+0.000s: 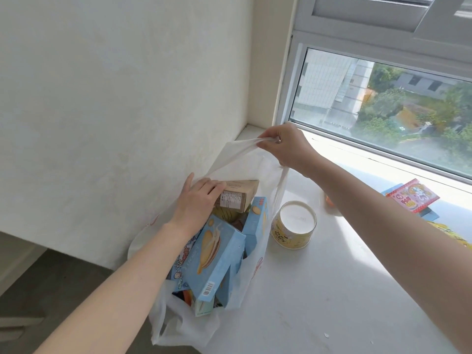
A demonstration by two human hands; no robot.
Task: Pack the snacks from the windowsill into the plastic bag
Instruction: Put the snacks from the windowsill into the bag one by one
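Observation:
A white plastic bag [251, 272] stands at the left end of the white windowsill [319, 290], stuffed with snacks. My left hand [195, 203] grips a brown paper packet [238, 196] at the bag's mouth, above several light blue biscuit boxes [212, 259]. My right hand [287, 146] pinches the bag's far handle [242, 146] and holds it up. A yellow round tub [293, 224] stands upside down on the sill just right of the bag. A red and pink snack packet [413, 196] lies further right by the window.
A white wall [115, 98] rises behind the bag. The window frame [383, 154] runs along the sill's far edge. A yellow packet [457, 238] shows under my right forearm, and something orange [329, 200] peeks out behind it. Grey floor [51, 277] lies below left.

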